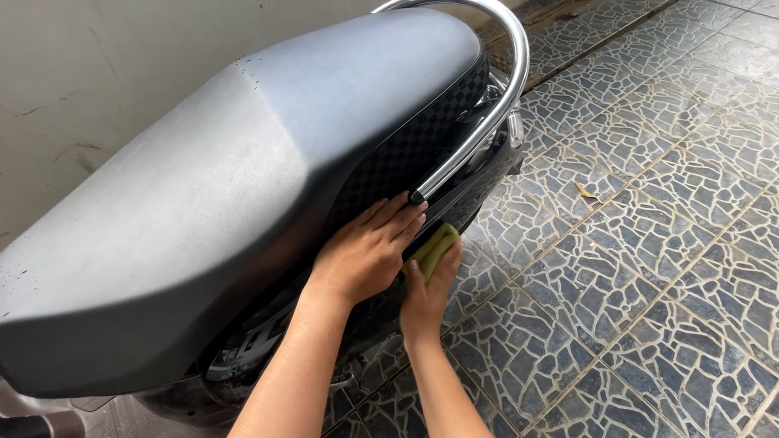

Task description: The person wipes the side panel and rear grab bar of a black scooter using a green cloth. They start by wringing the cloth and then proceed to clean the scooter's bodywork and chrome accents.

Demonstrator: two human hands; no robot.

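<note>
Clamped on a yellow-green sponge, the grip of the right hand is seen low against the scooter's dark side panel; thumb and fingers are closed around the sponge, with part of it showing above the hand. The left hand is laid flat, fingers together and extended, on the side of the seat just left of the sponge; nothing is held by it.

Largest to smallest:

- Tiled floor: mosaic-pattern stone tiles in blue-grey with pale joints, wet and glossy, filling the right and far part of the scene.
- Wall: pale, stained and cracked, along the left side, close behind the scooter.
- Scooter seat: grey, matte, dusty-looking on top, running from near left to far centre. A black checkered band is seen along its right side. The fingertips of the left hand are pressed at the lower edge of this band.
- Chrome grab rail: a curved polished tube wrapped around the far end of the seat, with its near end finishing just above the left hand's fingertips.
- Side panel: dark and shiny, below the rail and seat; the sponge is pressed against it.
- Sponge: small, between the panel and the right palm, just right of the left hand, the two hands nearly touching.
- Dry leaf: a small yellowish scrap on the tiles, well apart from the hands, to the far right.
</note>
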